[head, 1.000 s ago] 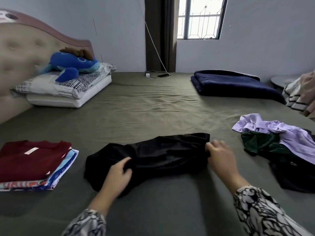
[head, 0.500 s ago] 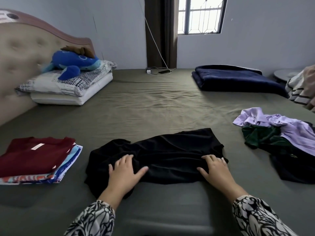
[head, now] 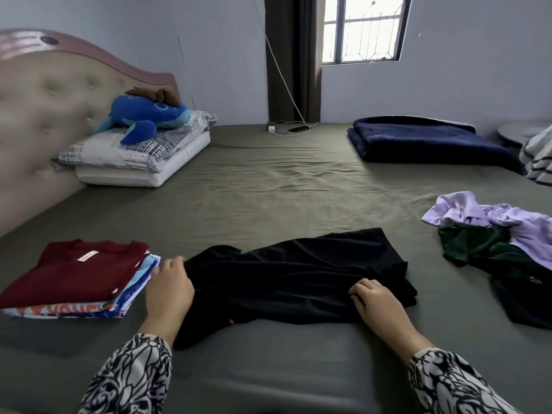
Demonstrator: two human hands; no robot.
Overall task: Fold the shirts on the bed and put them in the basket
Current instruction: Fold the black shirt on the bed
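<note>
the bed (head: 268, 186), under an olive-green sheet, filled most of the view, with a tufted headboard (head: 44, 109) at the left. a folded navy blanket (head: 424, 141) lay at the far right, and stacked pillows (head: 140, 159) carried a blue plush toy (head: 149, 115) by the headboard. the black shirt (head: 292, 273) lay part-folded across the near middle of the bed. a heap of unfolded shirts (head: 504, 243), lilac over dark green and black, sat to its right, and a stack of folded shirts (head: 74, 273) topped by a maroon one sat to its left. the left hand (head: 168, 289) gripped the black shirt's left end with curled fingers, just beside the stack; the right hand (head: 379, 303) pinched a fold at its near right edge.
</note>
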